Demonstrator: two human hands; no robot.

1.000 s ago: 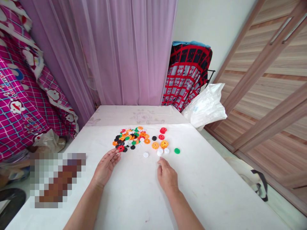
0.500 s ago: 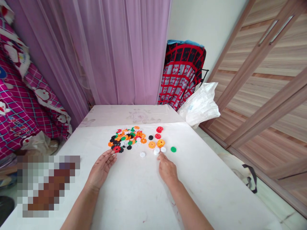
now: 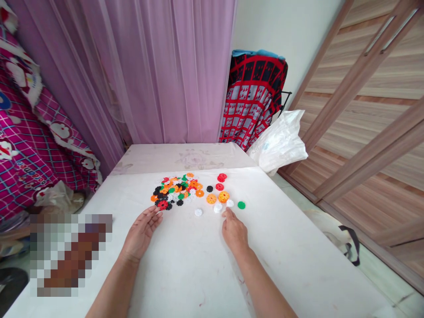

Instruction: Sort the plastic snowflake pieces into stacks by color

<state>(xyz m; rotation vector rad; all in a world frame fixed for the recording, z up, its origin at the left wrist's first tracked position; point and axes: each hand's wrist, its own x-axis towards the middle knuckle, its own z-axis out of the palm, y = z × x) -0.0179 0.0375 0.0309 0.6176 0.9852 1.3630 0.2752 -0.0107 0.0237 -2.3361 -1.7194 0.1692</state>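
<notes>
Fingers apart, my left hand [image 3: 141, 229] rests at the near left edge of a mixed pile of flower-shaped plastic discs [image 3: 172, 189]. Its fingertips are beside a red disc [image 3: 162, 205] and hold nothing visible. My right hand [image 3: 235, 230] has its fingers curled in, with the index finger reaching just below a white disc [image 3: 229, 203]; whether they touch I cannot tell. Another white disc [image 3: 217, 207] lies left of it, and a single white one [image 3: 198, 212] sits between my hands. Orange discs [image 3: 224, 197], a green disc [image 3: 241, 205], red discs [image 3: 219, 187] and a black disc [image 3: 210, 189] lie separately around there.
The discs lie on a white-covered table [image 3: 185, 274]. A white plastic bag [image 3: 281, 143] stands at its far right corner, before a chair with red patterned cloth [image 3: 247, 101]. Purple curtains [image 3: 168, 70] hang behind; a wooden wardrobe [image 3: 367, 145] stands right.
My right hand has moved slightly right and away from me. One white disc has shifted right, away from its white neighbour. My left hand stays by the pile. The view has shifted a little.
</notes>
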